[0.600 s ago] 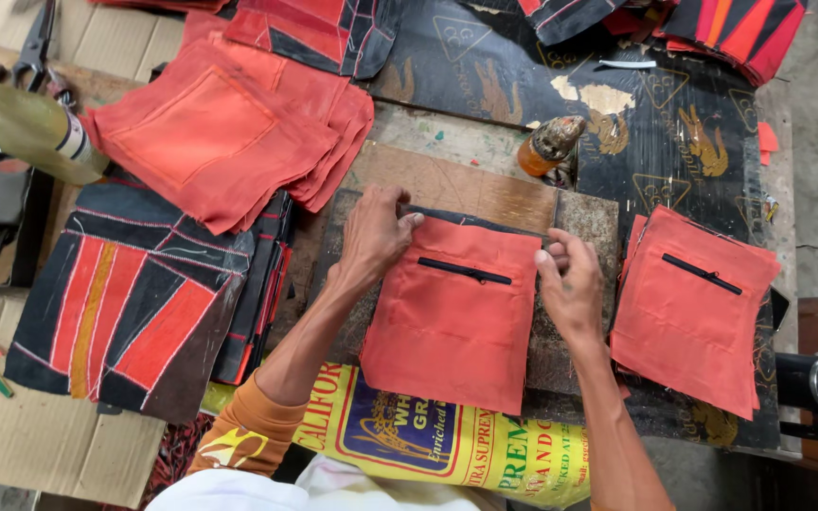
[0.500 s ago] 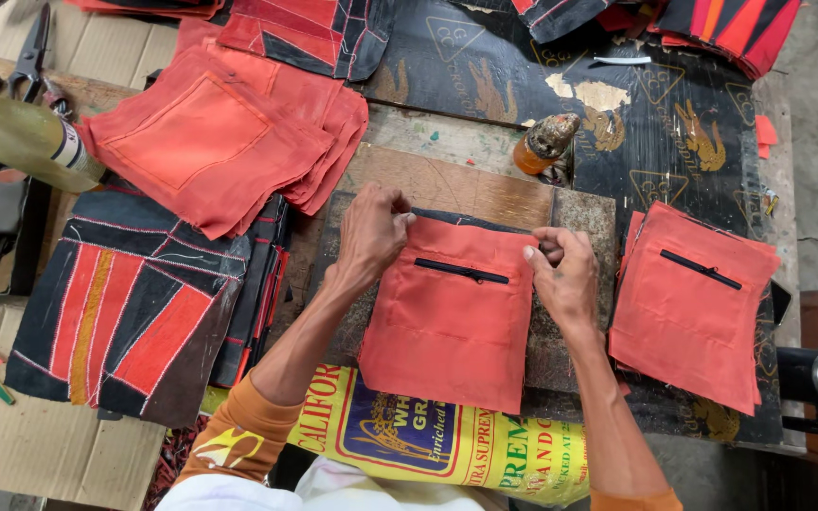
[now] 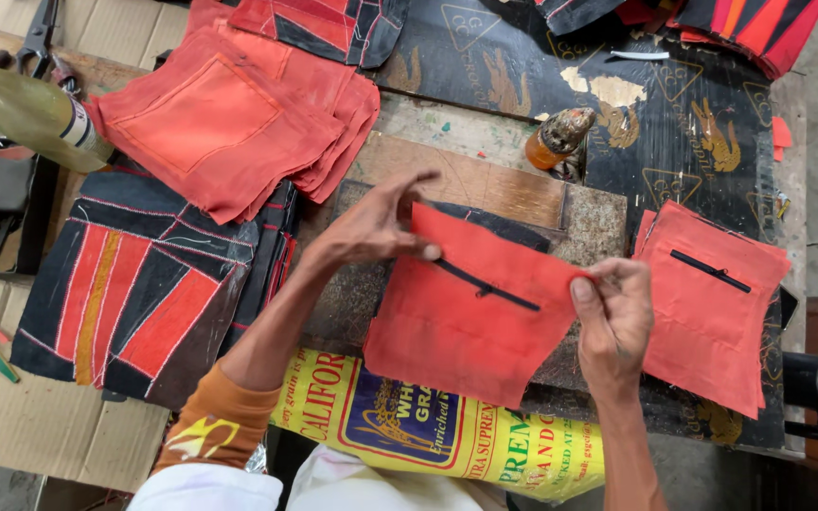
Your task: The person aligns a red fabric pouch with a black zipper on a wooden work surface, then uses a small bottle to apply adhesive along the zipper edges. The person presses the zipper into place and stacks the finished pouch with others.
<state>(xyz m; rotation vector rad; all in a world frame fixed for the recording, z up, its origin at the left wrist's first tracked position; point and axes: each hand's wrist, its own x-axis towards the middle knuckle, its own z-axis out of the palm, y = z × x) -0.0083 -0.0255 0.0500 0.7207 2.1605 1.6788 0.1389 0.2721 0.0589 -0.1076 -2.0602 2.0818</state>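
Here both hands pinch the red cloth panel with a black zip (image 3: 471, 312): left hand (image 3: 371, 227) and right hand (image 3: 613, 317) at its top corners, seemingly lifted off the bench (image 3: 485, 185); even tension keeps it flat.

red pouch (image 3: 466, 322): matt woven cloth | board (image 3: 485, 185): rough wood | bottle (image 3: 26, 109): glossy glass

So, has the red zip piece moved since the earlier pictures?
Yes. The red zip piece now tilts, its top edge lifted by both hands toward the orange bottle.
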